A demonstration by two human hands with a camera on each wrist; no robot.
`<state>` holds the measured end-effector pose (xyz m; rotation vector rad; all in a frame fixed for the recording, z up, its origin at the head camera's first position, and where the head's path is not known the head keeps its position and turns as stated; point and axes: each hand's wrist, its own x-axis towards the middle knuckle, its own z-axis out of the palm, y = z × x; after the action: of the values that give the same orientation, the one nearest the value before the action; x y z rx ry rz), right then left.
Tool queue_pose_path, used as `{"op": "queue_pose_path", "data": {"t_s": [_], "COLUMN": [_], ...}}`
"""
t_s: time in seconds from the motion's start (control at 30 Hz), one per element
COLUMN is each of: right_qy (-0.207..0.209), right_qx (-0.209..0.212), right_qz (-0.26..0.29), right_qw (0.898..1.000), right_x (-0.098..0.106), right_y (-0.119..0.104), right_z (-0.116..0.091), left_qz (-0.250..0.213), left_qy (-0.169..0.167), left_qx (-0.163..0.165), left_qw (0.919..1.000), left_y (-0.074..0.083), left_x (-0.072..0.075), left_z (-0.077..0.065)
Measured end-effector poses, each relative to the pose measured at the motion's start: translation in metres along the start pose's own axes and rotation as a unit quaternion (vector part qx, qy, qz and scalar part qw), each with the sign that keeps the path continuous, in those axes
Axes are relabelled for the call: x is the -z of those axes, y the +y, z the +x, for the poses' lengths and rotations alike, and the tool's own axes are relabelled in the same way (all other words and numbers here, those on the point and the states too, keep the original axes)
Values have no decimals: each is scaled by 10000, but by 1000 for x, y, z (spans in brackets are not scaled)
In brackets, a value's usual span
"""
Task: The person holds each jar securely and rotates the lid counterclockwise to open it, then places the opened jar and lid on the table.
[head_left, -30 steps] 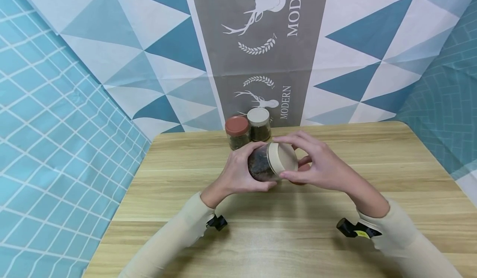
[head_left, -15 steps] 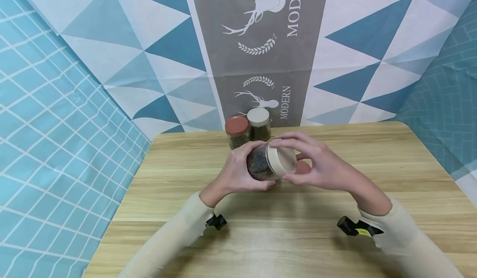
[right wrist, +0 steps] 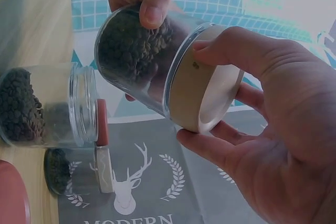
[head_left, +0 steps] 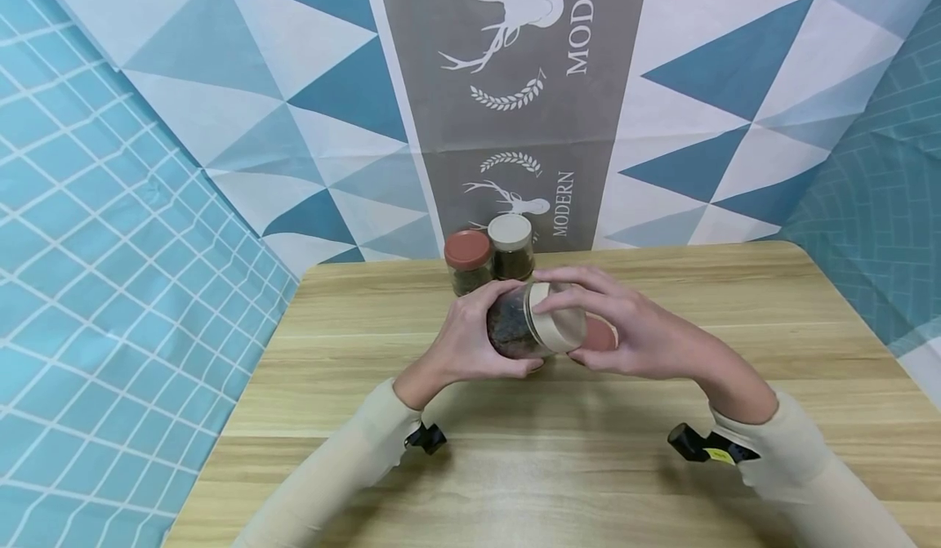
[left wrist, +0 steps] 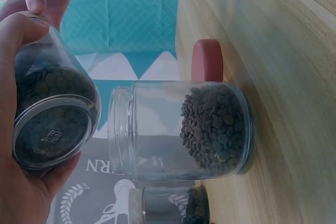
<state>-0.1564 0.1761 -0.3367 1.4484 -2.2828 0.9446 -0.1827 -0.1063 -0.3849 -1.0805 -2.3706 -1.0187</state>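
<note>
My left hand (head_left: 474,327) grips the glass body of a jar (head_left: 507,323) partly filled with dark beans, holding it tilted above the table. Its cream lid (right wrist: 191,85) faces right and is on the jar. Around that lid's rim curl the thumb and fingers of my right hand (head_left: 625,319). Below the held jar an uncapped glass jar (left wrist: 215,135) stands upright, with dark beans in its lower part; the head view mostly hides it. A loose red lid (head_left: 599,334) lies on the table beside it, partly behind my right hand.
At the table's back edge stand a red-lidded jar (head_left: 468,258) and a white-lidded jar (head_left: 511,246), side by side, with dark contents. Patterned cloth (head_left: 515,123) rises behind the wooden table (head_left: 559,466).
My right hand's fingers have shifted round the cream lid, the thumb moving lower and the index finger reaching across the rim. The left hand and the jar stay almost still.
</note>
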Motion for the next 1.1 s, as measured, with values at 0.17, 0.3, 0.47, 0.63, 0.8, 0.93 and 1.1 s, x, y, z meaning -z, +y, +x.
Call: {"op": "queue_pose_path", "data": {"t_s": [0.17,0.3,0.47,0.63,0.8,0.93,1.1], "right_qy": [-7,28,110,248,376,467,498], "right_qx": [-34,-322,-940,-1821,-2414,-2364,-2231], "right_qz": [-23,32,382,955,1284,1220,1163], "right_qw": [10000,9995,9948,9783,9611,9628,9665], "right_x": [1,4,5,4,0,-1,-2], "right_y": [-1,-3,-5,-8,-10,-11,-13], "right_z": [0,-1,0,3,8,11,12], "left_qz": [-12,-24,-35,-5,-33,-43,-45], "left_qy": [23,42,86,119,128,114,111], "left_qx": [-13,-20,40,41,25,60,73], "left_qw": [10000,10000,9999,9999,9999,9999,9999], "left_y": [0,-1,-1,-2,-2,-2,-1], "left_x": [0,0,1,1,1,1,1], "left_z": [0,0,0,1,2,2,3]}}
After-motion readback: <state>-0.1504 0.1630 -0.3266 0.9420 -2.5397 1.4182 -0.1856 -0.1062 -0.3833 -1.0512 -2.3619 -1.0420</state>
